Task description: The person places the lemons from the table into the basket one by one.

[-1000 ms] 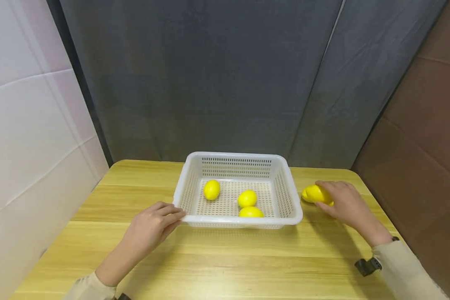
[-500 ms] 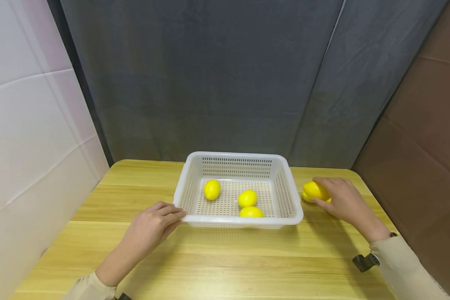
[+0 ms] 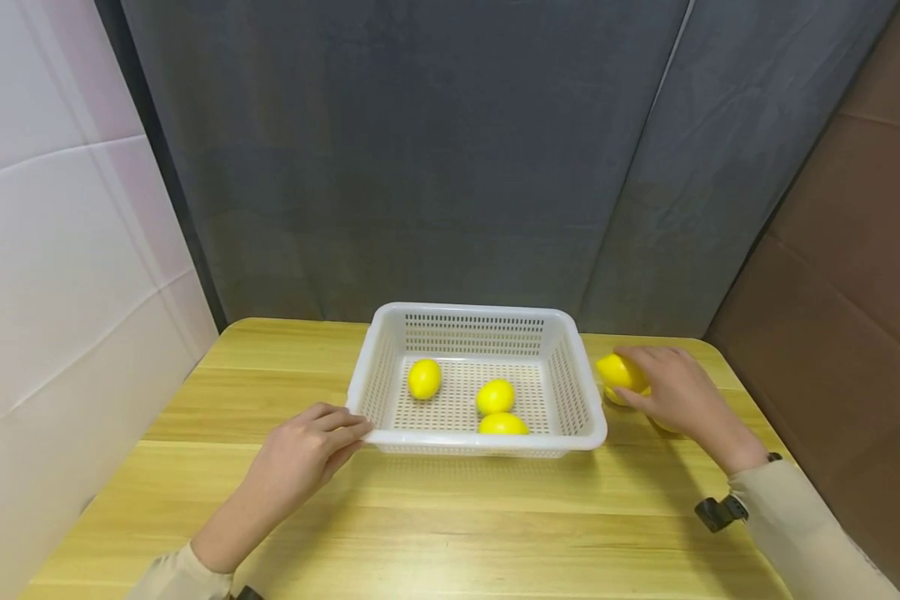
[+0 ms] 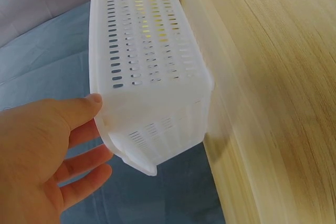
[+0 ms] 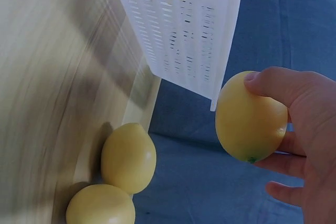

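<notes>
A white perforated plastic basket (image 3: 480, 441) stands on the table with three yellow lemons inside: one lemon (image 3: 424, 379) at the left, another lemon (image 3: 495, 397) right of centre, and a lemon (image 3: 503, 423) against the front wall. At the basket's front left corner my left hand (image 3: 300, 450) pinches the rim, thumb outside. To the right of the basket, my right hand (image 3: 675, 392) grips a lemon (image 5: 249, 121) between thumb and fingers, raised off the table. Below it, the right wrist view has two more lemons, an upper lemon (image 5: 128, 158) and a lower lemon (image 5: 102, 205), lying together on the table.
The light wooden table (image 3: 450, 525) has rounded far corners. A dark grey curtain (image 3: 420, 167) hangs behind it, with a white panel (image 3: 67, 250) on the left and a brown panel (image 3: 855, 250) on the right.
My right hand has lifted a lemon and moved slightly left and away, toward the basket's right side. The left hand and the basket stay where they were.
</notes>
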Action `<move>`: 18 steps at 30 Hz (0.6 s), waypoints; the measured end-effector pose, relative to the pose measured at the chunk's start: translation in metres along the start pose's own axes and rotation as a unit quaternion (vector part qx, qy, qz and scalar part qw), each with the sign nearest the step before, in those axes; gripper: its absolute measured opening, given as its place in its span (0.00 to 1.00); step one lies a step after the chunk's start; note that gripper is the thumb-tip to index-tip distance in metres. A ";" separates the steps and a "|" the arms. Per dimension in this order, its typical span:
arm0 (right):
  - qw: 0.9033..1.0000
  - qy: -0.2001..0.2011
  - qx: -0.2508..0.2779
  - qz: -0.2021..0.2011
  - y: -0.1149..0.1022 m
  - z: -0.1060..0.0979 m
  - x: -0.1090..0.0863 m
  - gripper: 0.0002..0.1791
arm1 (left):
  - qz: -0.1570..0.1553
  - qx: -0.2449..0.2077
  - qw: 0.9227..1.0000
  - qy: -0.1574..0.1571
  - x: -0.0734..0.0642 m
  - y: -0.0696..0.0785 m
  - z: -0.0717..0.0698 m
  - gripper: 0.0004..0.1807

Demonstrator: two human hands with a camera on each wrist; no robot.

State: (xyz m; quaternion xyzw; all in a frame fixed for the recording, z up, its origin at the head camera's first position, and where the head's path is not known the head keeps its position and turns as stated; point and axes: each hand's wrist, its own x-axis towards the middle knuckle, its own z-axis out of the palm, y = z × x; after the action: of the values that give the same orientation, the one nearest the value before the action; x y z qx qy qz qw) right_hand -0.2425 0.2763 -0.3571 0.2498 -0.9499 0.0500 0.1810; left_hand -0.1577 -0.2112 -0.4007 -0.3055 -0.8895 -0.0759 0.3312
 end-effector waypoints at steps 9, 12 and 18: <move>1.000 0.000 0.002 -0.009 -0.002 -0.001 0.009 0.31 | 0.002 -0.001 1.000 0.001 0.000 0.000 0.000 0.17; 1.000 0.002 0.003 -0.009 -0.003 -0.001 0.010 0.31 | 0.002 -0.002 1.000 0.002 0.000 0.000 0.000 0.17; 1.000 0.002 0.003 -0.008 -0.004 -0.001 0.014 0.31 | 0.005 -0.003 1.000 0.003 0.001 0.000 0.000 0.17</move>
State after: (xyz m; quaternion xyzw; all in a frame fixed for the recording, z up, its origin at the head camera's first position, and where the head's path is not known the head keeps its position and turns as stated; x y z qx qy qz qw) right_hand -0.2509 0.2665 -0.3507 0.2577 -0.9475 0.0513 0.1824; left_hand -0.1581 -0.2110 -0.4002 -0.3105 -0.8867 -0.0784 0.3335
